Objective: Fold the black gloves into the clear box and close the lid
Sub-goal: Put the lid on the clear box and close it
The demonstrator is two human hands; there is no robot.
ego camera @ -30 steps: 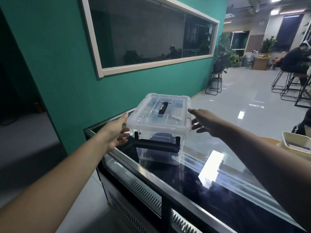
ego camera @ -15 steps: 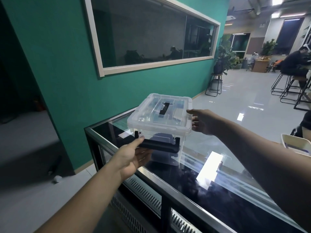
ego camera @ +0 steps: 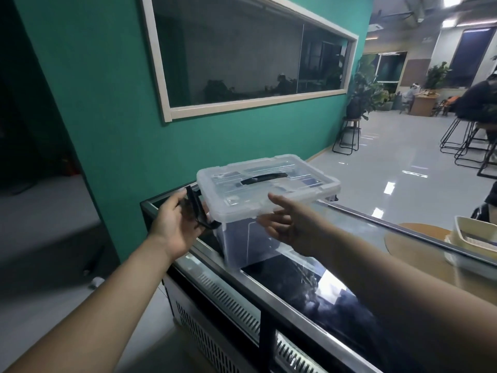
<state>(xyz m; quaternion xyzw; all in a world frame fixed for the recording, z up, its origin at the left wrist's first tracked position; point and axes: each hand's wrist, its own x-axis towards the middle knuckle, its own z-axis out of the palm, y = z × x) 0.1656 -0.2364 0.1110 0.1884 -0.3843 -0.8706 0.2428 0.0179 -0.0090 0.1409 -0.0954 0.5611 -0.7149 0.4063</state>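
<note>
The clear box (ego camera: 242,240) stands on the glass top of a display case (ego camera: 271,301), its clear lid (ego camera: 290,189) in place with a black carry handle (ego camera: 263,179) on top. My left hand (ego camera: 172,224) is at the box's left end, thumb and fingers curled round the black latch (ego camera: 197,211), which is swung outward. My right hand (ego camera: 290,224) is at the near side, thumb along the lid's rim and fingers against the wall below it. Through the wall I see only a dark bluish tint; the black gloves cannot be made out.
The green wall (ego camera: 107,130) with a window stands just behind the case's left end. A cream tray (ego camera: 473,235) sits on a round wooden table (ego camera: 411,235) to the right. Stools (ego camera: 348,135), plants and seated people are far across the shiny floor.
The box has turned, so its latched end now faces left. My left hand moved from the front latch to grip the left-end latch. My right hand came from the far side to the near wall.
</note>
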